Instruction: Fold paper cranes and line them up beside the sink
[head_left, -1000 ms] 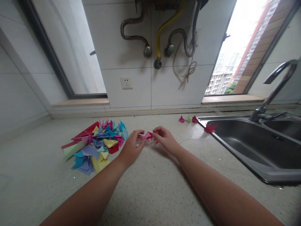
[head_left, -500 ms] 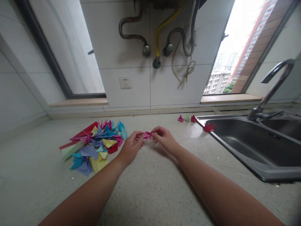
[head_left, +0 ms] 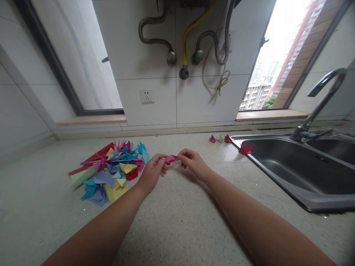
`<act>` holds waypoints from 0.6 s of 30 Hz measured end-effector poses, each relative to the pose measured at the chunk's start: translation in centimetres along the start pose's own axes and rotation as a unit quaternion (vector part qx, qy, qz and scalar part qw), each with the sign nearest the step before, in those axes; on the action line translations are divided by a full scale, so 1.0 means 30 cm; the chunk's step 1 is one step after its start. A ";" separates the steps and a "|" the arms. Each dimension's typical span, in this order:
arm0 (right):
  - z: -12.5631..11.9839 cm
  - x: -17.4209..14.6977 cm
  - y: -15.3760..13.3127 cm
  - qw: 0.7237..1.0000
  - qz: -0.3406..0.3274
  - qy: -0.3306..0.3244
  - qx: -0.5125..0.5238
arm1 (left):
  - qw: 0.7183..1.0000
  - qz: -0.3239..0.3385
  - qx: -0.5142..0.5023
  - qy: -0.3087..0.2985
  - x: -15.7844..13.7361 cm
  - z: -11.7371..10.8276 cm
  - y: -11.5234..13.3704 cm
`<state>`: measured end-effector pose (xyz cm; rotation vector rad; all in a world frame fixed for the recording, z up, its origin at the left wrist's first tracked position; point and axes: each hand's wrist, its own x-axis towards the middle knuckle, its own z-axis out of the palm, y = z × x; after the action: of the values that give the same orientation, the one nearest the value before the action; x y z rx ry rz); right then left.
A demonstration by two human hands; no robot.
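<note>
A small piece of folded pink paper (head_left: 171, 159) is held just above the counter between my two hands. My left hand (head_left: 154, 168) pinches its left end, fingers closed. At the other end, the thumb and fingers of my right hand (head_left: 193, 162) are closed on it. Left of my left hand lies a heap of folded paper pieces (head_left: 104, 178) in blue, purple, yellow, red, pink and green.
Toward the wall stand small folded papers: a pink one (head_left: 212, 138), a pale green one (head_left: 220, 138) and a red one (head_left: 227, 138). A larger red folded paper (head_left: 246, 149) rests at the rim of the steel sink (head_left: 280, 184). A chrome faucet (head_left: 318, 99) rises behind the sink.
The pink paper looks longer and narrower between my hands than before. My left hand has shifted slightly left, while my right hand stays nearly in place.
</note>
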<state>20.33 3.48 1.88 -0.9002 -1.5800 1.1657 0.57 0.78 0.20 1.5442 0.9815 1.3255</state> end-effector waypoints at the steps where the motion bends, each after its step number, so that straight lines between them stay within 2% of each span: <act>1: -0.001 0.001 0.002 1.000 0.002 -0.001 -0.009 | 1.000 0.001 0.003 0.000 0.001 -0.001 0.001; 7: 0.000 0.008 0.008 0.999 0.010 0.018 -0.036 | 1.000 -0.008 0.028 0.010 0.002 -0.005 0.003; 18: 0.002 0.011 0.010 0.999 -0.003 0.050 -0.019 | 0.999 -0.019 -0.029 0.024 0.004 -0.003 -0.002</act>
<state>20.20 3.86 1.66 -0.9624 -1.5287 1.0727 0.49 0.94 0.20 1.4496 0.9872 1.3583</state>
